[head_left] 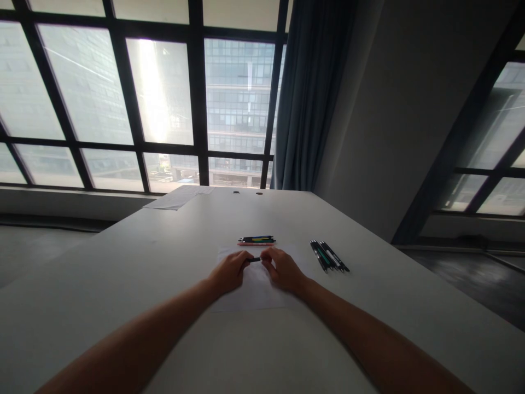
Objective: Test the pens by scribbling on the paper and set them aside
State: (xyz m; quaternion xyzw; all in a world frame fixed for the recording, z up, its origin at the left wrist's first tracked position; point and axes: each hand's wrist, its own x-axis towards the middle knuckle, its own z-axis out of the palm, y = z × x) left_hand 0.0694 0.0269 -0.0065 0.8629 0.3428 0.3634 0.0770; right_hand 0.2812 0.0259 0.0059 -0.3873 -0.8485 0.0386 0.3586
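Observation:
My left hand [230, 271] and my right hand [283, 269] meet over a white sheet of paper [255, 290] on the table. Between their fingertips they hold a dark pen [254, 260] level, each hand gripping one end. Just beyond the hands lies a small row of pens [257, 239] with coloured barrels, side by side. To the right of my right hand another group of dark pens [328, 256] lies at an angle on the table.
The pale table [164, 284] stretches ahead to two cable holes [248, 192] near its far edge. More paper [177, 198] lies at the far left. Large windows [164, 93], a blue curtain [311, 93] and a grey wall stand behind.

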